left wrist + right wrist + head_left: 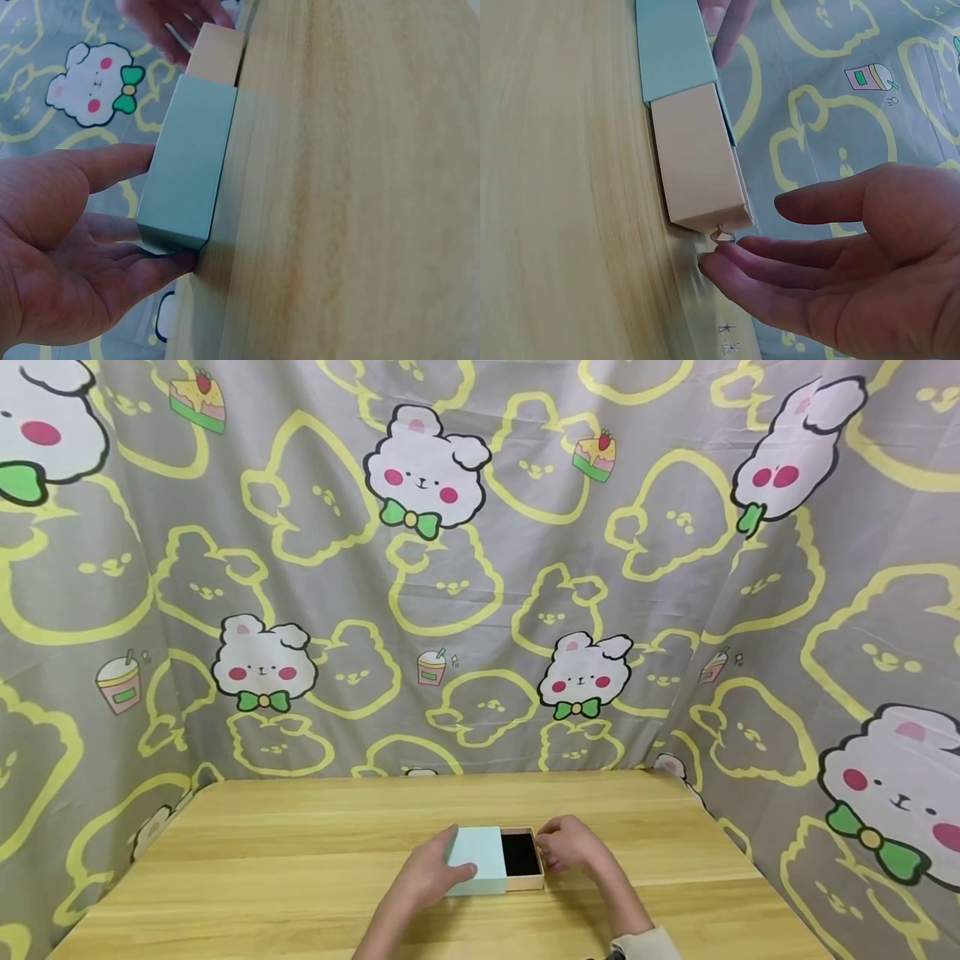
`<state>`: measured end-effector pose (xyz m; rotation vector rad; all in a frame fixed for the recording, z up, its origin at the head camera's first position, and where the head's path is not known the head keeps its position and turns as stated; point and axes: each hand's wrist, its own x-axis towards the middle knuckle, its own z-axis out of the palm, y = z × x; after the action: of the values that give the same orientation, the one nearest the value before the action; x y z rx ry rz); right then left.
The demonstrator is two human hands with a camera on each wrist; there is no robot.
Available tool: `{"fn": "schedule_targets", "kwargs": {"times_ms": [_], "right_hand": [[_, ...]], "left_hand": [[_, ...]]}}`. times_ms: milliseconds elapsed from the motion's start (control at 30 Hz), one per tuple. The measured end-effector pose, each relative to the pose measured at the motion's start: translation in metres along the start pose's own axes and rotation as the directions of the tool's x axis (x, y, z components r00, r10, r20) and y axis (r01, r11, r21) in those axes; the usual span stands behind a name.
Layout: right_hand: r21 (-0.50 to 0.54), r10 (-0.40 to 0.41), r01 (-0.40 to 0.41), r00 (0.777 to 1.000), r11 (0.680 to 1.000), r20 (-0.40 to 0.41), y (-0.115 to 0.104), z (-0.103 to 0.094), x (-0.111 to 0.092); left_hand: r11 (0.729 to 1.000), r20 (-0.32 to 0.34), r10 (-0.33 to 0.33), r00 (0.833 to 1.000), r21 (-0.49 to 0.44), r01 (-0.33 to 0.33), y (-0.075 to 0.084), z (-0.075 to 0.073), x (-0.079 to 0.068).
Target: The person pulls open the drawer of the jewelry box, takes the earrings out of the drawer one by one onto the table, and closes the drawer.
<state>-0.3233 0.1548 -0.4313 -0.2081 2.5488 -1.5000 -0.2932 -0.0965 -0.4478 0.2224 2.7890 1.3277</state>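
Note:
A small drawer box lies on the table, with a light blue outer sleeve (pixel 482 850) and a pale pink inner drawer (pixel 525 883). The drawer sticks partway out to the right, showing a black lining (pixel 520 853). My left hand (pixel 429 870) holds the sleeve at its left end, thumb over the top and fingers around the end. Beside the drawer's right end is my right hand (pixel 572 843). In the right wrist view its fingertips are right at a small ribbon pull (pixel 722 236) on the drawer's end face, while the thumb stands apart from them.
The wooden table (pixel 300 843) extends around the box on all sides. Behind it and at both sides hangs a grey curtain (pixel 495 602) printed with cartoon bears, its lower edge meeting the table's back edge.

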Motion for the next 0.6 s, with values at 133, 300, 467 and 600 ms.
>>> {"fn": "schedule_targets", "kwargs": {"times_ms": [133,300,467,600], "right_hand": [[-0.013,0.012,-0.012,1.0,1.0,0.001,-0.0015,0.0006,-0.0001],[0.008,0.002,-0.002,1.0,1.0,0.0,-0.002,0.0021,0.0014],[0.018,0.008,-0.008,1.0,1.0,0.013,-0.0011,0.0039,0.0024],[0.024,0.008,-0.009,1.0,1.0,0.022,-0.0002,0.0061,0.0026]], "left_hand": [[1.0,-0.006,0.0,1.0,0.008,0.0,0.0007,-0.0006,0.0001],[1.0,-0.007,0.009,1.0,0.011,-0.009,0.0015,-0.0014,-0.0001],[1.0,-0.002,0.018,1.0,0.017,-0.018,0.0024,-0.0017,-0.0004],[1.0,0.0,0.021,1.0,0.014,-0.021,0.0025,-0.0013,-0.0011]]}}
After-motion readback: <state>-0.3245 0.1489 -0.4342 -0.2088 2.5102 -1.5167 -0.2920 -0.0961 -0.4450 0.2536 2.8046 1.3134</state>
